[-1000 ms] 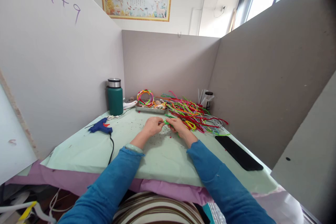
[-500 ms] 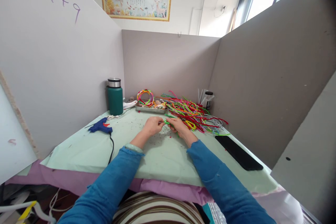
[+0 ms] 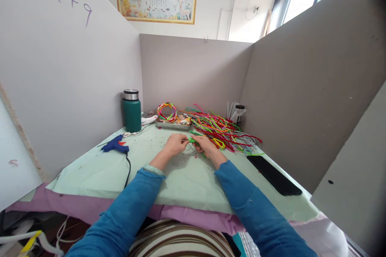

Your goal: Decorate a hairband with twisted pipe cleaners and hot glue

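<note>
Green pipe cleaner (image 3: 191, 140) sits pinched between my two hands at the middle of the frame, just above the pale green mat (image 3: 90, 168). My left hand (image 3: 175, 144) grips one end, fingers closed; my right hand (image 3: 204, 144) clamps the other. Right of them lies the bright pile of pipe cleaners (image 3: 223, 128); a blue glue gun (image 3: 115, 145) rests at left.

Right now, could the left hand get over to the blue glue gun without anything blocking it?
Probably yes. The glue gun lies on the mat left of the left hand with only bare mat between, but that hand and the right hand pinch a green pipe cleaner, so it must let go first.
</note>
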Demonstrator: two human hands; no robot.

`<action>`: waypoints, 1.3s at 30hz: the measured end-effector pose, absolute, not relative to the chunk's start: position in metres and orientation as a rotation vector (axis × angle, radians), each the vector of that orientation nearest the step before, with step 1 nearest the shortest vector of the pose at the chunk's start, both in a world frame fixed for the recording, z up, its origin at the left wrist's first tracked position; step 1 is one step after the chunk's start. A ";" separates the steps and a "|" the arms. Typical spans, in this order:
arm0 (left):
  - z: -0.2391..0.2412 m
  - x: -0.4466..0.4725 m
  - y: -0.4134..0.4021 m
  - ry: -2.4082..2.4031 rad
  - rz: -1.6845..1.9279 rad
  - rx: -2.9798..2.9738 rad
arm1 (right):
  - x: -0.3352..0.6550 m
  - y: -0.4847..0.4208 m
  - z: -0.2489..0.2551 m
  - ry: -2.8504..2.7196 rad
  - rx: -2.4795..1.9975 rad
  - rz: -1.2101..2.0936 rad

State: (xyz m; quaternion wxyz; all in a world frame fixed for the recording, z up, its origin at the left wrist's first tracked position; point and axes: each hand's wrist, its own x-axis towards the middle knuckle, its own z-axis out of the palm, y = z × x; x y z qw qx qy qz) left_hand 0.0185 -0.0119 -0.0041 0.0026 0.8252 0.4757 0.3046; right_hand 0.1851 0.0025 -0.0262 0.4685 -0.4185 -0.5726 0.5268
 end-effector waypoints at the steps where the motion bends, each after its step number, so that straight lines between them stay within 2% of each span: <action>1: -0.004 0.018 -0.012 1.490 0.956 2.590 | 0.185 0.003 -0.026 -1.408 -1.029 1.287; 39: -0.010 0.017 -0.006 1.445 0.972 2.667 | 0.184 0.004 -0.028 -1.439 -1.052 1.240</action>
